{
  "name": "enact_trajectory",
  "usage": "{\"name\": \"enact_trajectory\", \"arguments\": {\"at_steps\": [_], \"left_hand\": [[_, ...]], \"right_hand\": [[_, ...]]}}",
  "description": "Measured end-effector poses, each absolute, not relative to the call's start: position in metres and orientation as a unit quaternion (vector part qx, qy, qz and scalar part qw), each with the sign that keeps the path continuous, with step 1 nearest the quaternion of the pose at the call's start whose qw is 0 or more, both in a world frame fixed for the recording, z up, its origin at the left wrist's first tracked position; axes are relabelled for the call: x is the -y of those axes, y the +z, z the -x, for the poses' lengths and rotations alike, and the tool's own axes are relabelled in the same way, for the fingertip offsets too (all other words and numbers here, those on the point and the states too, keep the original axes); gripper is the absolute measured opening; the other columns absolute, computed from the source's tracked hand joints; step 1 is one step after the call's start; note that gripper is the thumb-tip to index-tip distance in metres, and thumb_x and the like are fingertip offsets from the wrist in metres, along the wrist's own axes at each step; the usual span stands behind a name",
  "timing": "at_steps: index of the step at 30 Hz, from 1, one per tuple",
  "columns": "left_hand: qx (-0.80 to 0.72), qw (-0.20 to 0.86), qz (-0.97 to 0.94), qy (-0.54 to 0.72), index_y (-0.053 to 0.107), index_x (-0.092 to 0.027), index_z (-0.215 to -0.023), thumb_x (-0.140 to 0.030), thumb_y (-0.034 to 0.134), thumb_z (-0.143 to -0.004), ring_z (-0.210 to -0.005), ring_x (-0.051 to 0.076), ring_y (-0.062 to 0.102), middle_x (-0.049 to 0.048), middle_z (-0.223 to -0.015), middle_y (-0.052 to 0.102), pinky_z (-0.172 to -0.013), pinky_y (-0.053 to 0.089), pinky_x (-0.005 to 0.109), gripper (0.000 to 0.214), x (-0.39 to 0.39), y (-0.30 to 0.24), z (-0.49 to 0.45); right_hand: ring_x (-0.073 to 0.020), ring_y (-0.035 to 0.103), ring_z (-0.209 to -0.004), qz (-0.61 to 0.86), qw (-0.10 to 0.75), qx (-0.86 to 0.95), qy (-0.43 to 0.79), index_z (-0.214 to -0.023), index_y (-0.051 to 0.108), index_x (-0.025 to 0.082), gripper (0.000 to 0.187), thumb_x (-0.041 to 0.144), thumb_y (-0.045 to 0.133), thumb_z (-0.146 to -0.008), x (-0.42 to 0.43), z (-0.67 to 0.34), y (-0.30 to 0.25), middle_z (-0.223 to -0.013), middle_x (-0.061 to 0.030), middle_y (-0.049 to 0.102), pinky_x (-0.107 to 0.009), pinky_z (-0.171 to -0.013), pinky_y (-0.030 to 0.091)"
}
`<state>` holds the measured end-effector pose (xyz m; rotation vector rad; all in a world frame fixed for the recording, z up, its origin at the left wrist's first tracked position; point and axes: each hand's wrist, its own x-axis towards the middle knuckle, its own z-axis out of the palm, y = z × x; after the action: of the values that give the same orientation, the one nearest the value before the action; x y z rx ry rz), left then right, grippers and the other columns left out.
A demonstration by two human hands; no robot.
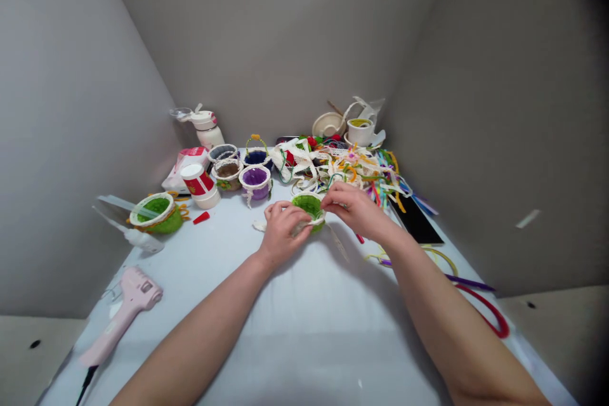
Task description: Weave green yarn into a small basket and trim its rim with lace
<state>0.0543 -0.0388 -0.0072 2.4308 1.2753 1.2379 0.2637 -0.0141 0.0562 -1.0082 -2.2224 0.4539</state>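
Observation:
In the middle of the table is a small green basket (pixel 306 203) with its open top facing up. My left hand (pixel 284 231) is closed on its near left side, fingers curled over the rim. A white lace ribbon (pixel 316 222) runs along the near rim. One piece of it sticks out left of my left hand, and a thin strip hangs down on the right. At the basket's right rim my right hand (pixel 351 206) pinches the ribbon between thumb and fingers. The fingertips partly hide what they grip.
A pink glue gun (pixel 126 311) lies at the left, near another green basket (pixel 159 212). Behind stand a purple basket (pixel 255 183), other small baskets and a white bottle (pixel 207 130). Tangled ribbons (pixel 347 162) fill the back right, beside a black tablet (pixel 419 222).

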Motion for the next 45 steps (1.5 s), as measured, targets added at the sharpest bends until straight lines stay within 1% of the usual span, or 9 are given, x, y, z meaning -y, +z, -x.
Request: {"name": "enact_trajectory", "arguments": {"at_steps": [4,7,10,14,24,35,41,45], "left_hand": [[-0.418,0.058,-0.808,0.412,0.068,-0.025,-0.087,-0.027,0.067,-0.085,-0.102,0.023,0.052,0.0009,-0.093,0.073,-0.089,0.029,0.043,0.003,0.038,-0.007,-0.054],[-0.426,0.058,-0.808,0.404,0.07,-0.025,-0.085,-0.028,0.067,-0.086,-0.103,0.023,0.052,0.0016,-0.092,0.073,-0.089,0.029,0.043,0.004,0.038,-0.006,-0.055],[-0.431,0.059,-0.807,0.4,0.07,-0.025,-0.085,-0.029,0.067,-0.086,-0.104,0.023,0.051,0.0022,-0.092,0.072,-0.09,0.029,0.044,0.005,0.038,-0.005,-0.055],[-0.436,0.06,-0.807,0.394,0.071,-0.026,-0.086,-0.031,0.066,-0.086,-0.103,0.024,0.05,0.0029,-0.091,0.072,-0.09,0.03,0.044,0.007,0.038,-0.006,-0.055],[-0.437,0.062,-0.806,0.394,0.072,-0.026,-0.086,-0.03,0.066,-0.087,-0.102,0.024,0.049,0.0028,-0.089,0.072,-0.089,0.03,0.043,0.008,0.039,-0.005,-0.056],[-0.437,0.062,-0.808,0.391,0.072,-0.026,-0.086,-0.03,0.064,-0.087,-0.101,0.024,0.049,0.0027,-0.09,0.073,-0.088,0.029,0.044,0.009,0.039,-0.005,-0.055],[-0.433,0.067,-0.811,0.387,0.072,-0.026,-0.087,-0.029,0.063,-0.089,-0.101,0.024,0.05,0.0024,-0.091,0.073,-0.089,0.029,0.044,0.01,0.038,-0.006,-0.055],[-0.433,0.079,-0.812,0.384,0.072,-0.026,-0.087,-0.03,0.062,-0.089,-0.1,0.024,0.05,0.0025,-0.091,0.073,-0.088,0.029,0.044,0.011,0.038,-0.006,-0.054]], "right_hand": [[-0.018,0.055,-0.082,0.37,0.3,0.87,0.125,-0.08,0.07,0.02,0.017,0.016,0.057,-0.09,0.013,-0.264,0.052,-0.082,-0.0045,0.061,-0.031,-0.075,0.039],[-0.0183,0.055,-0.086,0.379,0.279,0.877,0.099,-0.081,0.071,0.021,0.016,0.017,0.058,-0.09,0.013,-0.264,0.049,-0.083,-0.0036,0.061,-0.033,-0.08,0.035],[-0.0185,0.055,-0.088,0.389,0.263,0.879,0.084,-0.081,0.071,0.022,0.019,0.017,0.056,-0.092,0.014,-0.264,0.048,-0.084,-0.0034,0.062,-0.035,-0.084,0.031],[-0.0187,0.053,-0.087,0.399,0.25,0.879,0.076,-0.079,0.072,0.022,0.022,0.016,0.056,-0.091,0.015,-0.262,0.049,-0.083,-0.0036,0.062,-0.035,-0.084,0.028],[-0.0188,0.053,-0.089,0.402,0.243,0.88,0.071,-0.079,0.072,0.022,0.02,0.017,0.056,-0.091,0.015,-0.262,0.051,-0.083,-0.0032,0.062,-0.035,-0.084,0.026],[-0.0187,0.051,-0.089,0.391,0.216,0.893,0.059,-0.076,0.071,0.022,0.025,0.016,0.053,-0.093,0.014,-0.261,0.051,-0.083,-0.0037,0.062,-0.035,-0.083,0.024],[-0.0185,0.051,-0.088,0.382,0.197,0.899,0.082,-0.075,0.072,0.023,0.023,0.015,0.056,-0.09,0.008,-0.259,0.056,-0.08,-0.0028,0.063,-0.036,-0.085,0.023],[-0.0175,0.051,-0.086,0.351,0.178,0.914,0.101,-0.075,0.073,0.023,0.023,0.015,0.056,-0.089,-0.004,-0.259,0.056,-0.08,-0.0022,0.063,-0.034,-0.084,0.024]]}}
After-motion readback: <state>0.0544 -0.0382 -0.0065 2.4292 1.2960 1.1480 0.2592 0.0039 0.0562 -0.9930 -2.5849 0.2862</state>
